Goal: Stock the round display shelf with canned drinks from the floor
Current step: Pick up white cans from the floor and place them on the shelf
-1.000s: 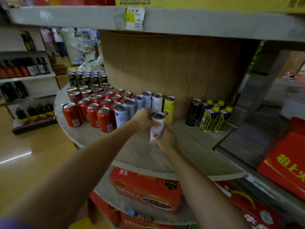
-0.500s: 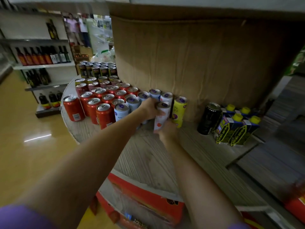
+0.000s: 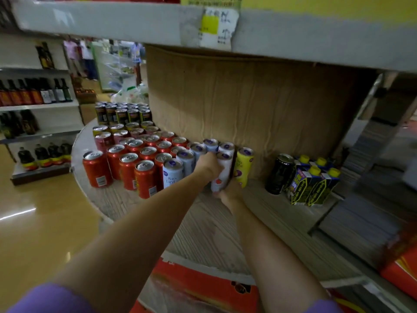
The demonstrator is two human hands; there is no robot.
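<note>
A slim white can with an orange mark (image 3: 222,175) stands on the round grey shelf (image 3: 203,231), in front of another white can (image 3: 226,147) and left of a yellow can (image 3: 243,166). My left hand (image 3: 208,164) grips its upper left side. My right hand (image 3: 231,190) holds its base from the front. Pale blue cans (image 3: 172,173) and several red cans (image 3: 144,177) fill the shelf to the left. Dark cans (image 3: 123,114) stand farther back.
A black can (image 3: 278,175) and yellow-capped cartons (image 3: 312,181) stand to the right. A cardboard wall (image 3: 248,109) backs the shelf and an upper shelf (image 3: 135,21) overhangs. Red boxes (image 3: 198,288) sit on the tier below. Bottle shelves (image 3: 36,96) line the aisle left.
Both hands have pushed the white can farther back, from the open front of the shelf into the row beside the yellow can. The camera view has shifted.
</note>
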